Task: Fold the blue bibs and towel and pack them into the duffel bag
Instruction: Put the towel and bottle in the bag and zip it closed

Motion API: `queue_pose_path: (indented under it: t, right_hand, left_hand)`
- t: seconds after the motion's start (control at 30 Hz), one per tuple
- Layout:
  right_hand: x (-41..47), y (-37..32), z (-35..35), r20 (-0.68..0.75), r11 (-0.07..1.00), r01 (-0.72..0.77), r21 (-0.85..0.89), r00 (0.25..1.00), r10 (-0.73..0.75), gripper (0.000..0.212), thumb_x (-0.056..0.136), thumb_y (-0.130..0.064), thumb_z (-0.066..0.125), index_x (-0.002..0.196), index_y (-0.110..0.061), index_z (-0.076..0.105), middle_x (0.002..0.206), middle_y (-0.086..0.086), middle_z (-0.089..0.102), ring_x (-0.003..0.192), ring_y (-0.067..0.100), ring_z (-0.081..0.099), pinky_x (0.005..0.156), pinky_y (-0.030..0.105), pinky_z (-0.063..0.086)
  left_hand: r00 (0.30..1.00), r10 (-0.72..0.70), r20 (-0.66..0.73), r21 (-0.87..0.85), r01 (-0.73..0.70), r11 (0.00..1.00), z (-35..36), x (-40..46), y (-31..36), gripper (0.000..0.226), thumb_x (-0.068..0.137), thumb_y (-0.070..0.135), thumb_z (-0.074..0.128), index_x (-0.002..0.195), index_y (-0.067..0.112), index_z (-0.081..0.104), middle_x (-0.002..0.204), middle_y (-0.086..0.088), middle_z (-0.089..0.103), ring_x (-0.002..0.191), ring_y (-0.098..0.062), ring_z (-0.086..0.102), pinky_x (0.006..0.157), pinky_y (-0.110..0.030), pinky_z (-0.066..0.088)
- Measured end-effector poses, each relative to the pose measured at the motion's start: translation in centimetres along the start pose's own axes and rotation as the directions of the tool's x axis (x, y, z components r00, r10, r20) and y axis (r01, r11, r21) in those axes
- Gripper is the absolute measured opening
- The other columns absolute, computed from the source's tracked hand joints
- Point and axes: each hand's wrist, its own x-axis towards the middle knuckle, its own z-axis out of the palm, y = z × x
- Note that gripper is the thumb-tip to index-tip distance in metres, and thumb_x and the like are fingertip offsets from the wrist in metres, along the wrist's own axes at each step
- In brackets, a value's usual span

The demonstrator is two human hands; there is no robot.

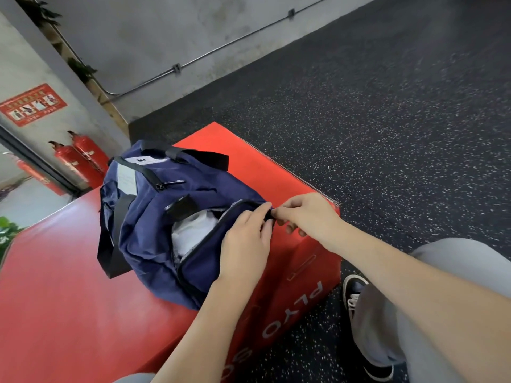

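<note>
Head view: duffel bag (171,217) lies lengthwise away-left, both hands (272,217) pinching its zipper end

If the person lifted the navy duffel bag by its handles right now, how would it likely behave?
The duffel bag would probably sag and fold, since its fabric already creases and slumps on the red plyo box. Likely light for its size: only soft white cloth shows inside. With the zipper part open, contents might shift.
</note>
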Motion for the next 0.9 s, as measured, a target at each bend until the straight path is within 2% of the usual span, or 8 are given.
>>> queue_pose_path:
  t: [0.1,0.3,0.4,0.5,0.63,0.7,0.8,0.9]
  right_hand:
    - [0.1,0.0,-0.2,0.072,1.0,-0.004,-0.003,0.997,0.004,0.007,0.085,-0.017,0.072,0.087,-0.012,0.076,0.073,0.007,0.07,0.06,0.012,0.058,0.054,0.031,0.04]
    - [0.7,0.9,-1.6,0.131,0.992,0.125,0.022,0.983,-0.127,0.025,0.086,-0.001,0.072,0.106,-0.015,0.074,0.085,-0.005,0.066,0.072,0.007,0.056,0.055,0.022,0.044]
    - [1.4,1.7,-1.2,0.103,0.966,0.241,-0.095,0.967,-0.231,0.026,0.078,-0.011,0.084,0.102,-0.02,0.076,0.087,-0.013,0.069,0.066,-0.002,0.055,0.065,0.017,0.045]
    - [1.9,2.3,0.4,0.077,0.93,0.301,-0.213,0.954,-0.291,0.024,0.075,-0.019,0.085,0.095,-0.027,0.074,0.088,-0.012,0.071,0.071,0.007,0.058,0.074,0.028,0.048]
    - [2.4,2.5,1.8,0.026,0.881,0.393,-0.264,0.916,-0.401,0.014,0.079,-0.017,0.08,0.089,-0.019,0.07,0.089,-0.003,0.068,0.078,0.015,0.061,0.079,0.033,0.049]
    - [2.8,2.5,1.6,0.052,0.853,0.412,-0.321,0.907,-0.418,0.013,0.081,-0.025,0.079,0.085,-0.028,0.067,0.088,-0.007,0.065,0.08,0.015,0.06,0.081,0.037,0.049]
    - [2.9,2.6,1.1,0.088,0.811,0.405,-0.421,0.909,-0.409,0.014,0.083,-0.037,0.075,0.084,-0.037,0.062,0.089,-0.011,0.063,0.083,0.015,0.06,0.08,0.042,0.051]
    - [2.5,2.5,1.2,0.093,0.769,0.377,-0.517,0.917,-0.388,0.013,0.087,-0.039,0.072,0.091,-0.033,0.062,0.092,-0.012,0.059,0.089,0.016,0.059,0.079,0.041,0.05]
  left_hand:
    - [0.998,-0.046,0.047,0.005,0.046,0.999,0.3,1.0,0.7,0.031,0.095,0.022,0.065,0.125,0.025,0.067,0.098,-0.001,0.066,0.09,-0.023,0.064,0.08,-0.041,0.052]
    - [0.99,-0.144,-0.013,-0.071,0.142,0.987,-0.2,2.4,0.6,0.014,0.097,0.029,0.064,0.094,0.019,0.073,0.078,0.005,0.072,0.076,-0.011,0.066,0.076,-0.026,0.043]
    - [0.972,-0.236,-0.005,-0.177,0.231,0.957,-0.8,2.3,1.4,0.012,0.094,0.03,0.067,0.084,0.024,0.073,0.067,0.009,0.071,0.069,-0.002,0.065,0.075,-0.021,0.043]
    - [0.965,-0.26,-0.04,-0.224,0.245,0.943,-1.2,2.2,2.6,0.008,0.092,0.029,0.07,0.087,0.024,0.075,0.064,0.009,0.071,0.068,0.0,0.066,0.078,-0.021,0.046]
    - [0.957,-0.268,-0.106,-0.238,0.237,0.942,-1.9,2.1,2.8,0.006,0.09,0.03,0.072,0.089,0.024,0.076,0.067,0.01,0.072,0.069,-0.002,0.069,0.082,-0.032,0.053]
    - [0.938,-0.301,-0.174,-0.269,0.249,0.931,-3.0,1.9,2.7,0.008,0.09,0.031,0.072,0.084,0.026,0.074,0.066,0.011,0.071,0.068,-0.003,0.069,0.079,-0.035,0.055]
    - [0.891,-0.4,-0.216,-0.364,0.307,0.879,-5.0,1.4,3.1,0.013,0.091,0.033,0.071,0.078,0.03,0.071,0.064,0.018,0.07,0.063,0.004,0.067,0.072,-0.017,0.049]
    - [0.862,-0.44,-0.251,-0.405,0.319,0.857,-6.1,0.7,3.3,0.015,0.091,0.033,0.072,0.076,0.032,0.069,0.064,0.02,0.069,0.063,0.005,0.067,0.071,-0.015,0.048]
